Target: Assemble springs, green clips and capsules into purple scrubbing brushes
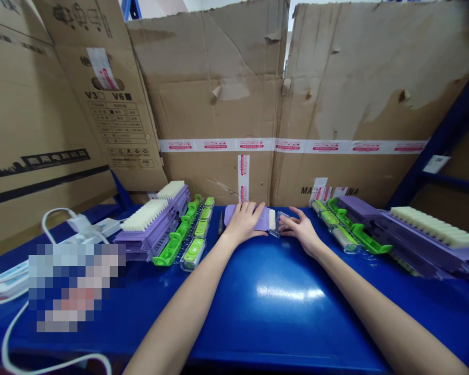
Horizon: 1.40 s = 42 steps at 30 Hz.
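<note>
Fingers of the left hand (244, 220), loosely spread, partly hide a flat purple plastic piece (263, 222) with a cream end, toward the rear of the glossy blue desk (277, 323). The right hand (304, 233), half curled, meets an indistinct clear plastic piece (276, 228). Neither grip can be determined; a pixelated patch (76, 286) masks the desk's left.

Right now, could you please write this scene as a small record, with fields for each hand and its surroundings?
left hand: over a small purple piece; grip unclear
right hand: fingers at a clear plastic piece; grip unclear
surface: blue table
left side: purple parts with cream blocks, green strip, clear strip, white power strip
right side: purple housing, right green strip, right clear strip
behind: cardboard
</note>
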Motion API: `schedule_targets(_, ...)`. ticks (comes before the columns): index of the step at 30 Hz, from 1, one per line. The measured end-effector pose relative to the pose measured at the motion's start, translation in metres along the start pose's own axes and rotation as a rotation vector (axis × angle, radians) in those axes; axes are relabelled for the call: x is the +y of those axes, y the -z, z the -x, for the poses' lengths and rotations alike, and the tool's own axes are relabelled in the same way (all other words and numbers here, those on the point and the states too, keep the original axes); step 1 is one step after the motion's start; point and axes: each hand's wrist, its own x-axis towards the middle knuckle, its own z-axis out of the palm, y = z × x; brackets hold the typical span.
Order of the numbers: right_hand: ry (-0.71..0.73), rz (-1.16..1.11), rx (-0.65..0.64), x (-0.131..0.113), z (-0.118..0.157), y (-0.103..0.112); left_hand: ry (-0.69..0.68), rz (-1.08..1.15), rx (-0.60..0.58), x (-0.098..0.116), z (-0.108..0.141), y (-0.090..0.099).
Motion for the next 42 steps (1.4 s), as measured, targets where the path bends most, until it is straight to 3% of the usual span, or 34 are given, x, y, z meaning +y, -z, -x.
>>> schedule_targets(18, 0.224, 0.186, -0.055, 0.0048, 0.0031, -0.0055, -0.141, 0.144, 0.049, 0.0078, 0.001, -0.0016)
schedule_targets(25, 0.331, 0.29, -0.026, 0.0058, 0.0028, -0.0073, -0.148, 0.15, 0.079, 0.0063, 0.0039, -0.0022)
schedule_targets(30, 0.331, 0.275, -0.003, 0.0085, 0.0037, -0.0089, -0.155, 0.185, 0.061, 0.0068, 0.0032, -0.0017)
schedule_targets(37, 0.531, 0.506, 0.022, 0.0016, 0.0069, -0.0093, -0.21, 0.18, 0.058, 0.0095, 0.0005, -0.0009)
schedule_targets(42, 0.46, 0.441, 0.043, 0.007, 0.0003, -0.0074, -0.175, 0.132, 0.079, 0.0105, 0.0022, -0.0058)
